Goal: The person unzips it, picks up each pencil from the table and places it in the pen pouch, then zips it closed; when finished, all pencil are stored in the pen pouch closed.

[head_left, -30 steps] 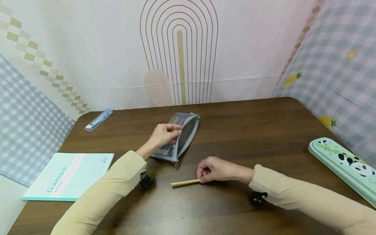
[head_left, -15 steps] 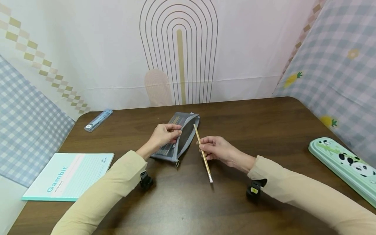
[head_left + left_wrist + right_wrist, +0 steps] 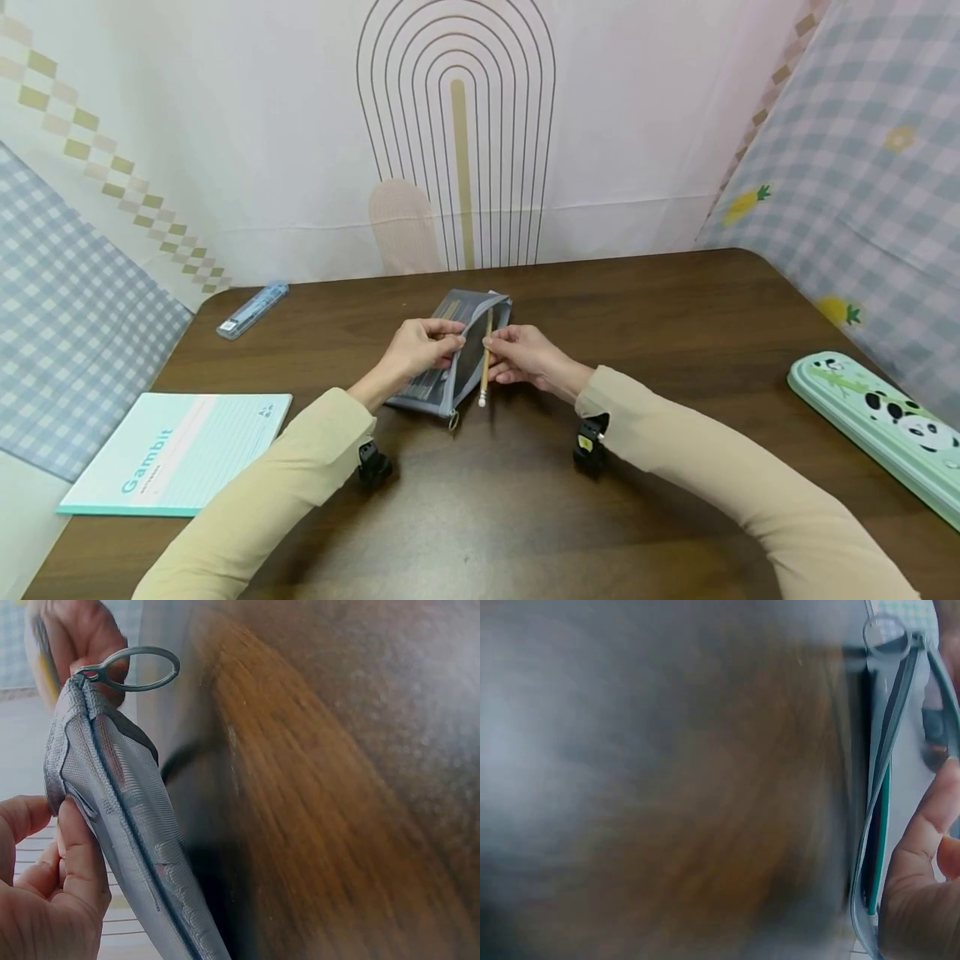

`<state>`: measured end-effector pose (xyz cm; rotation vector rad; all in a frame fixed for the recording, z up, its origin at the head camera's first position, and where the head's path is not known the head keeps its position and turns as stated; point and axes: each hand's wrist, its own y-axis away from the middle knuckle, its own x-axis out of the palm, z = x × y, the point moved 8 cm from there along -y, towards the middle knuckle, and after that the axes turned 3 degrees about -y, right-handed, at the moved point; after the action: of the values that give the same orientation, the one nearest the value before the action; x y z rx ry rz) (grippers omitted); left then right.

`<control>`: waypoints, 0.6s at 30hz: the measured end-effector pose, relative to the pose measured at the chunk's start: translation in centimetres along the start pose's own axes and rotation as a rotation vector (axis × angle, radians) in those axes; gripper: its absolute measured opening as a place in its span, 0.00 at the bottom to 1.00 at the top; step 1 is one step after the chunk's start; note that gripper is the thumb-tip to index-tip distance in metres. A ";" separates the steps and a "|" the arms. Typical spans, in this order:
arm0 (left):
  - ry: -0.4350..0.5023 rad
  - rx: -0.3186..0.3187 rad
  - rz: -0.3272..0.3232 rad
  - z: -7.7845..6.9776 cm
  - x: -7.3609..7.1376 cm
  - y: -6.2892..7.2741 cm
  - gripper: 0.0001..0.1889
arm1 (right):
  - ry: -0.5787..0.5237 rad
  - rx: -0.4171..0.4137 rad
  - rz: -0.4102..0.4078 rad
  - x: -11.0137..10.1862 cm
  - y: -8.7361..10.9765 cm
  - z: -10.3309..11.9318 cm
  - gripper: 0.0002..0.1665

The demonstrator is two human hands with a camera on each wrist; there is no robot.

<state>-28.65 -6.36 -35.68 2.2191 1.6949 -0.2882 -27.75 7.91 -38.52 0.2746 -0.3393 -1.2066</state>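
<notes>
A grey mesh zip pencil case [image 3: 423,396] lies at mid-table with its mouth spread, facing right. My left hand [image 3: 416,348] pinches the near lip of that mouth between thumb and fingers. In my right hand [image 3: 531,357] is a yellow pencil [image 3: 485,371], pinched near its middle. Its white eraser end points toward me, while the far end overlaps the case's opening. A metal ring pull [image 3: 155,649] hangs from the zip's near end in the left wrist view. There, my left fingers [image 3: 81,859] grip the mesh edge.
A mint notebook [image 3: 225,442] lies at the left, with a clear blue narrow case [image 3: 255,310] behind it. Toward the right edge sits a green panda-print tin [image 3: 873,417]. A patterned cloth [image 3: 637,125] hangs behind the table.
My right hand has lifted the pencil off the table, turned it upright in view, and carried it up and left to the case's mouth. My left hand stays in place.
</notes>
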 end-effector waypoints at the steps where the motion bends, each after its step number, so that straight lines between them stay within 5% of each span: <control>1: 0.002 -0.001 0.002 0.0 0.0 0.0 0.17 | -0.001 0.008 -0.011 0.0 -0.3 0.1 0.19; 18: 0.025 0.019 0.014 -0.3 0.2 0.3 0.17 | -0.081 0.044 -0.005 0.3 -1.0 -0.2 0.23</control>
<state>-28.32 -6.19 -35.43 2.2564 1.6953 -0.2762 -28.44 7.31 -39.03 0.2655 -0.4364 -1.2181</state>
